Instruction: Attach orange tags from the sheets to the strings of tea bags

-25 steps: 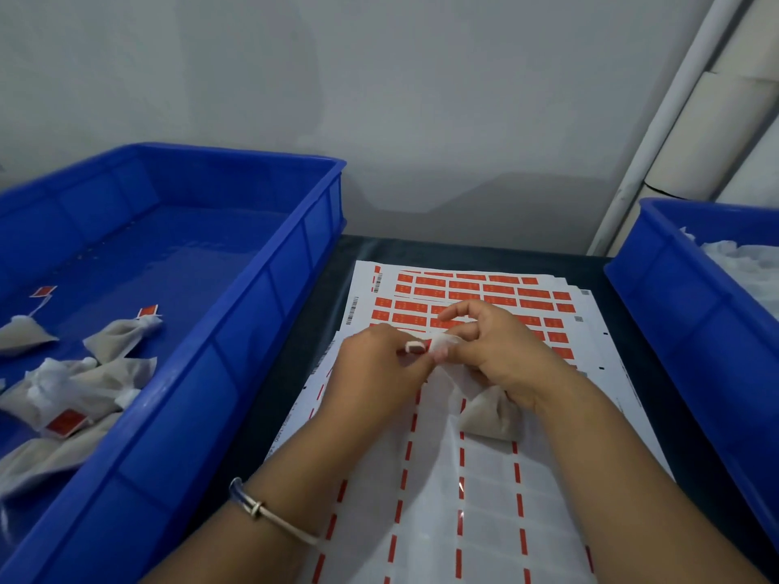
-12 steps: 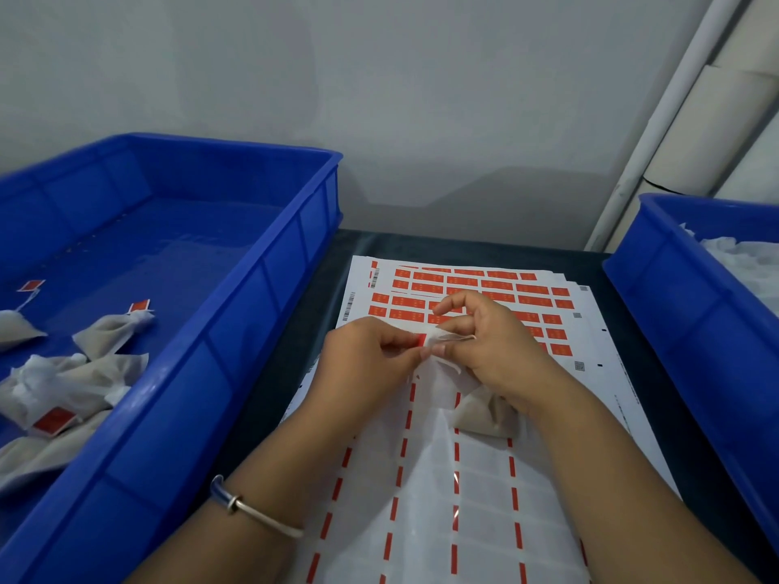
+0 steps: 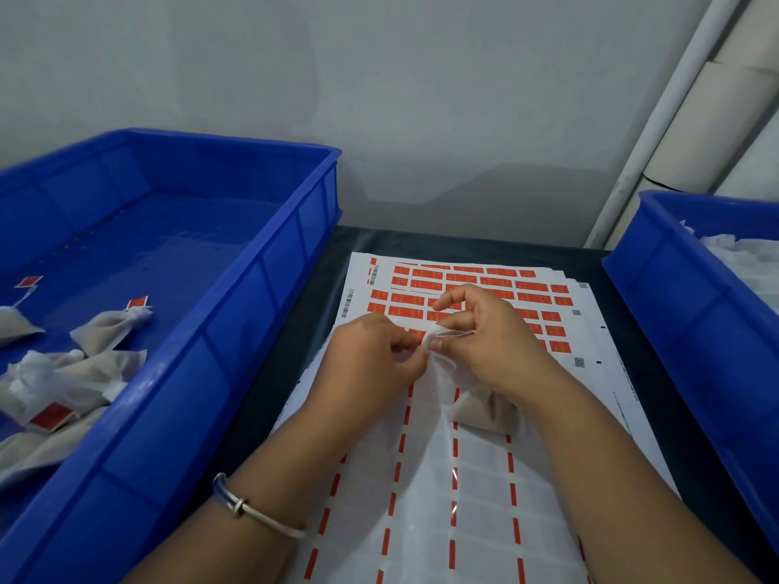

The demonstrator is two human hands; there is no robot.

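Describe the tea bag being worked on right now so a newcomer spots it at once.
Between the two blue bins lies the tag sheet. The tea bag rests on it beneath the right hand. Unlike the tagged bags in the left bin, it lies alone.

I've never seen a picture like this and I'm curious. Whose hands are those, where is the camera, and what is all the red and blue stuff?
The camera sits on a person's head and looks down, so you see their own two hands. No machine here. The left hand and right hand meet in the middle, pinching a small white bit between their fingertips. A tea bag lies under the right wrist. Beneath is a sheet of orange tags; the near part is already peeled bare. The blue bin on the left holds finished tea bags with tags on. Another blue bin on the right holds white stuff I can't make out well.
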